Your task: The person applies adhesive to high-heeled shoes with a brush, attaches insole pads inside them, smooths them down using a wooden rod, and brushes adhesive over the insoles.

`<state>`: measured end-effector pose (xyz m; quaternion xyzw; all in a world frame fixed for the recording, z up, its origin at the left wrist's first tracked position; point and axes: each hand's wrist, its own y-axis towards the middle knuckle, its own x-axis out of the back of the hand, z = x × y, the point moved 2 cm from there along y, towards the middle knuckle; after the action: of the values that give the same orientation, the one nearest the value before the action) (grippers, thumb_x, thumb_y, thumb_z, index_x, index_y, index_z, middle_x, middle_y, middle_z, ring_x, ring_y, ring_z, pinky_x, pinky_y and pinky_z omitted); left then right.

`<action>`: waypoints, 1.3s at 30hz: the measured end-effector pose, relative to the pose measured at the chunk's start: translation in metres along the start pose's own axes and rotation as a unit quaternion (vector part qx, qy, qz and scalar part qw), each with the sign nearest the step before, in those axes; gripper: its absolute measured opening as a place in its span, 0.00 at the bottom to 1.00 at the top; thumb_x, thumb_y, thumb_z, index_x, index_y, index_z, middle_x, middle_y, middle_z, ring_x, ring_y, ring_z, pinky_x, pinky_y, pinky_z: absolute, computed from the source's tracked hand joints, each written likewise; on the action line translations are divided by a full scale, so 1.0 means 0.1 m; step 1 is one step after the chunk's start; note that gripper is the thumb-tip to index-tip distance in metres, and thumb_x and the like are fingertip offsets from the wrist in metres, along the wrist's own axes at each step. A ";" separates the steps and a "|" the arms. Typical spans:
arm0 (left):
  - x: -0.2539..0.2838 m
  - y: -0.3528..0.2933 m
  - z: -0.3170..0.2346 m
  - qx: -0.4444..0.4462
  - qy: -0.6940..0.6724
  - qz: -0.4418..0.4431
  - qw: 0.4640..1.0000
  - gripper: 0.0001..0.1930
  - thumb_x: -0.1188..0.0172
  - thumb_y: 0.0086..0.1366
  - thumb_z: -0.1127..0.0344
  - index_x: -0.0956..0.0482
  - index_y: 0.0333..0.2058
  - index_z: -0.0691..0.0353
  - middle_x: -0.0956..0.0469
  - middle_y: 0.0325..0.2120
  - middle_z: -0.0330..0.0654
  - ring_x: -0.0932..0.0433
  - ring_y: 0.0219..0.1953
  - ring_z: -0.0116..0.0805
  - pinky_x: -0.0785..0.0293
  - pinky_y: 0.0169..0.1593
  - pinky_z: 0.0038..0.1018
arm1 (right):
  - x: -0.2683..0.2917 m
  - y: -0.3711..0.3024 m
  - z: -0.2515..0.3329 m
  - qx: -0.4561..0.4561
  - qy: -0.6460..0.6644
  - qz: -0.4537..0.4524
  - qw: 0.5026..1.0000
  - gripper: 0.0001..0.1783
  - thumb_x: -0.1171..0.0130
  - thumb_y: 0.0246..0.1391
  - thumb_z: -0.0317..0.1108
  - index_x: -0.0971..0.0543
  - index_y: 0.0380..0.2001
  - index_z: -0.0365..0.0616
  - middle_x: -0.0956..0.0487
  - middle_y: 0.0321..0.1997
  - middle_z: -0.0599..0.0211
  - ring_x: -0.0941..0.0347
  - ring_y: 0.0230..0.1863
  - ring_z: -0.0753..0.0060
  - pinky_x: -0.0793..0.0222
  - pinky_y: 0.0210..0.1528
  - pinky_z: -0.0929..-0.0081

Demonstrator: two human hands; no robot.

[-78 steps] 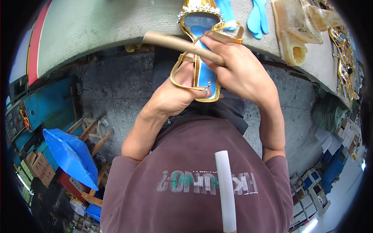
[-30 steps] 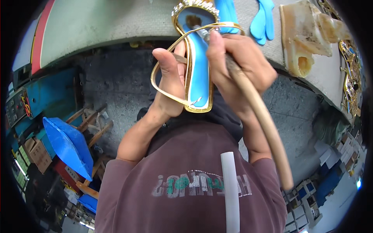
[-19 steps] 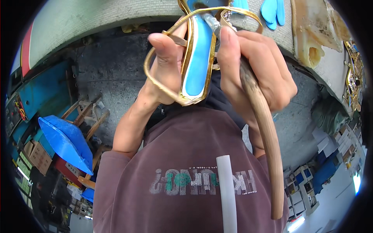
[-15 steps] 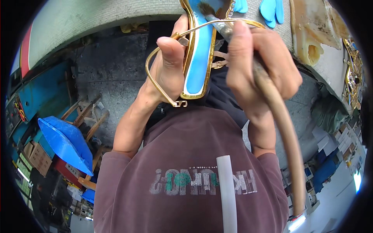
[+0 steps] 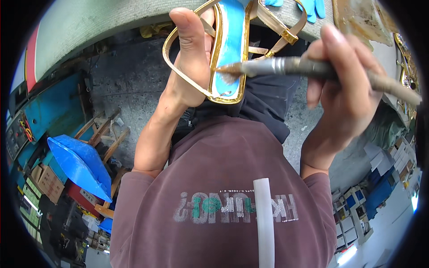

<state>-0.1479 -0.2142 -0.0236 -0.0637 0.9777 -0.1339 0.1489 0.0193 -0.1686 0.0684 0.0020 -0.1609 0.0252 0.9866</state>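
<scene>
A gold-edged sandal (image 5: 233,42) with a blue insole bed and pale straps spans the gap before the bench edge, its squared end toward me. My left hand (image 5: 191,58) holds it from the left side, thumb up inside a strap loop, the other fingers partly hidden behind the sole. My right hand (image 5: 344,76) grips a paintbrush (image 5: 308,67) with a dark handle and a metal ferrule. Its brown bristles lie across the blue bed near the close end, slightly blurred. A loose strap end with a small buckle hangs over that end.
The pale textured bench (image 5: 129,29) runs across the top, with blue insole pieces (image 5: 313,9) and a glue-crusted translucent container (image 5: 362,20) at right. More gold straps (image 5: 406,67) lie on the far right edge. A blue plastic basin (image 5: 80,165) stands at lower left.
The brush has swung from the sandal's far part to its near end, now lying sideways. My right hand has moved right. The sandal has shifted slightly, and its right strap now shows.
</scene>
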 end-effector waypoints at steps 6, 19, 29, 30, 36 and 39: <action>0.07 0.05 -0.03 0.000 -0.042 0.045 0.998 0.59 0.82 0.54 0.15 0.36 0.58 0.68 0.26 0.42 0.40 0.29 0.42 0.24 0.32 0.44 0.21 | 0.00 0.07 0.07 0.038 -0.018 0.085 0.996 0.15 0.40 0.56 0.36 0.20 0.21 0.37 0.25 0.16 0.69 0.40 0.10 0.85 0.56 0.14 0.86; -0.71 -0.33 -0.05 -0.047 -0.055 -0.058 0.996 0.40 0.62 0.71 0.34 0.48 0.67 0.62 0.33 0.59 0.52 0.25 0.54 0.47 0.26 0.58 0.42 | 1.35 -0.49 -0.56 0.122 -0.071 -0.031 0.990 0.19 0.41 0.59 0.30 0.23 0.52 0.34 0.23 0.55 0.49 0.21 0.30 0.72 0.31 0.27 0.82; -2.94 -0.06 -0.39 -0.511 0.421 0.224 0.715 0.50 0.34 0.58 0.47 0.50 0.66 0.77 0.48 0.65 0.66 0.54 0.69 0.68 0.55 0.69 0.56 | 2.72 -0.35 -0.24 0.078 -0.070 -0.291 0.951 0.29 0.29 0.48 0.24 0.26 0.54 0.28 0.19 0.40 0.65 0.24 0.36 0.82 0.28 0.32 0.84; -2.90 -0.07 -0.37 -0.516 0.424 0.224 0.709 0.50 0.34 0.58 0.47 0.50 0.66 0.77 0.48 0.65 0.66 0.54 0.69 0.68 0.55 0.69 0.56 | 3.01 -0.06 -0.36 0.101 -0.052 -0.283 0.952 0.24 0.29 0.49 0.26 0.23 0.50 0.29 0.19 0.36 0.67 0.25 0.33 0.83 0.28 0.31 0.83; -1.85 -0.11 -0.06 -0.434 0.432 0.316 0.725 0.42 0.28 0.53 0.69 0.42 0.63 0.71 0.37 0.60 0.60 0.43 0.66 0.67 0.38 0.66 0.49 | 4.13 2.06 -1.29 -0.011 -0.261 -0.239 0.935 0.16 0.25 0.42 0.40 0.17 0.23 0.37 0.19 0.19 0.69 0.22 0.18 0.77 0.27 0.27 0.79; -1.33 -0.09 -0.23 -0.378 0.483 0.180 0.769 0.42 0.29 0.51 0.74 0.42 0.63 0.73 0.32 0.55 0.61 0.36 0.62 0.68 0.34 0.62 0.48 | 4.26 2.80 -1.53 -0.078 -0.321 -0.217 0.919 0.18 0.24 0.37 0.42 0.18 0.20 0.39 0.18 0.19 0.68 0.21 0.18 0.75 0.26 0.27 0.78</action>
<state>-0.0287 -0.1949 0.0368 0.1352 0.8857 0.2627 -0.3581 0.4568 0.1339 0.0571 -0.0321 -0.4659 -0.2038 0.8605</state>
